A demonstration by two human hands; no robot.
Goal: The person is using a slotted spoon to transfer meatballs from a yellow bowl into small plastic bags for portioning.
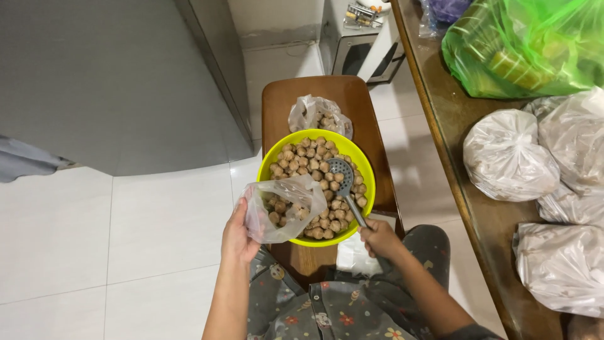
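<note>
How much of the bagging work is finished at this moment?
Done: one filled clear bag lies behind the yellow-green bowl. In hand: the left hand holds a partly filled plastic bag; the right hand grips a slotted spoon. Left: many brown balls fill the bowl.

At twelve o'clock, a knotted clear bag of brown balls point(319, 116) lies on the wooden stool point(277, 101). Up at one o'clock there's a green plastic bag point(528, 44) on the long wooden table point(440, 107), with white tied bags point(508, 156) heaped along it from three to four o'clock. Grey cabinet point(107, 82) fills ten o'clock, white floor tiles point(113, 239) at eight.
</note>
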